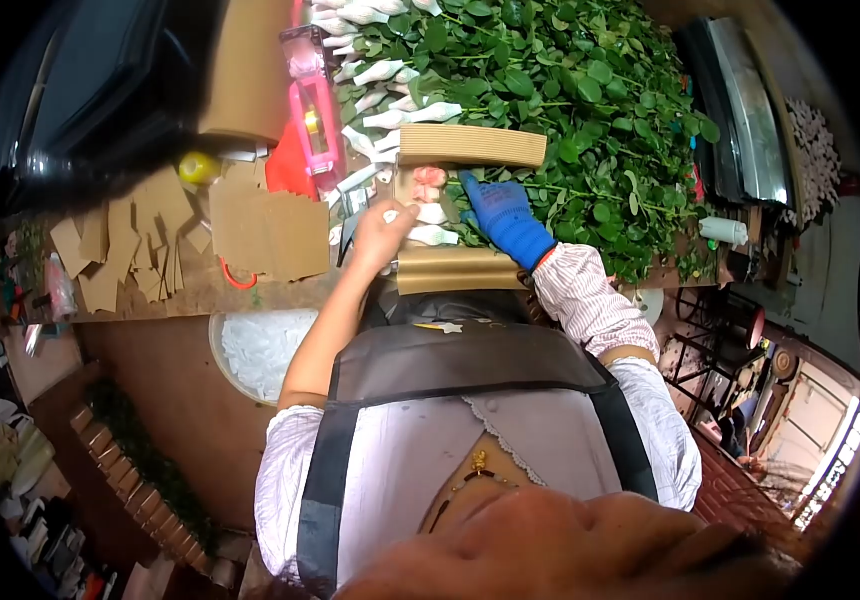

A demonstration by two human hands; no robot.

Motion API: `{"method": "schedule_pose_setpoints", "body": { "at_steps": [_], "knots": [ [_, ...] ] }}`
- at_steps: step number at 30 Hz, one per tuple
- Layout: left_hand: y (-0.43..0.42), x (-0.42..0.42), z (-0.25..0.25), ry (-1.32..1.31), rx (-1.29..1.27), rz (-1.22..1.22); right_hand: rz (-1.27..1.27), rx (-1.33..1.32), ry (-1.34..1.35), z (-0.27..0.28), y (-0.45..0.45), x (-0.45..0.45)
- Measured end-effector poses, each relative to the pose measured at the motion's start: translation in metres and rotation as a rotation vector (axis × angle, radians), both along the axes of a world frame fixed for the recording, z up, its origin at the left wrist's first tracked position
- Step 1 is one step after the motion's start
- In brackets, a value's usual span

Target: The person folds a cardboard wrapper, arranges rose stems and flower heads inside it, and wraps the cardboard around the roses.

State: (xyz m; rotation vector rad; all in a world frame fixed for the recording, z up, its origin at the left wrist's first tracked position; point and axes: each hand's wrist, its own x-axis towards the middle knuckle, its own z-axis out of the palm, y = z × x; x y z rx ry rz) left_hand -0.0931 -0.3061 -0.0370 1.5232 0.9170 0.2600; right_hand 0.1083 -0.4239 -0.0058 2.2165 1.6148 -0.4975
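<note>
My left hand [380,236], bare, reaches over the table's near edge with its fingers bent together at a white-sleeved rose bud [431,213]; the fingertips are partly hidden. Just above lies a pink rose head [428,181]. My right hand [507,215], in a blue glove, lies over leafy rose stems [550,200] with its visible fingers apart. Another white-sleeved bud [435,235] sits between the hands, nearer to me. A corrugated cardboard strip [472,146] stands beyond these flowers, and a smooth brown cardboard flap [462,270] is on the near side.
A heap of leafy stems [590,90] with white-sleeved buds covers the far table. At left are a pink tape dispenser [312,120], a cardboard sheet [272,235], cardboard scraps [125,240] and black plastic [80,90]. A round tub [218,355] of white material stands below the table's edge.
</note>
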Motion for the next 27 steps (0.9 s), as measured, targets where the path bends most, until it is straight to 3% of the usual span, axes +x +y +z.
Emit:
{"method": "schedule_pose_setpoints", "body": {
  "at_steps": [4,6,10,11,13,14,15,18,19,22,27],
  "knots": [
    [0.013,-0.021,0.020,-0.170,-0.282,0.310,0.011,0.072,0.013,-0.020,-0.009,0.008],
    [0.033,-0.038,0.032,-0.308,-0.251,0.393,-0.056,0.029,0.055,0.003,-0.007,0.005],
    [0.027,-0.062,0.007,-0.274,-0.121,0.095,-0.293,0.175,0.368,0.087,-0.015,0.006],
    [0.029,-0.064,0.006,0.010,-0.083,-0.024,-0.357,0.223,0.460,0.095,-0.016,0.007],
    [0.020,-0.049,-0.004,-0.029,0.102,-0.080,-0.284,0.304,0.586,0.085,-0.020,0.005],
    [0.014,-0.033,0.018,-0.006,0.209,-0.108,-0.247,0.344,0.649,0.081,-0.022,0.004],
    [0.013,-0.024,0.011,-0.036,0.264,-0.187,-0.332,0.196,0.857,0.097,-0.014,-0.004],
    [0.023,-0.011,0.020,0.151,0.025,-0.544,0.104,0.104,0.477,0.067,-0.008,-0.008],
    [0.023,-0.011,0.016,0.095,0.058,-0.538,0.134,0.110,0.469,0.061,-0.009,-0.008],
    [0.018,-0.012,0.019,0.037,-0.155,-0.386,0.189,0.041,0.398,0.053,-0.002,-0.012],
    [0.000,-0.022,0.000,-0.022,-0.119,-0.164,0.211,-0.047,0.273,0.034,0.005,-0.019]
  ]
}}
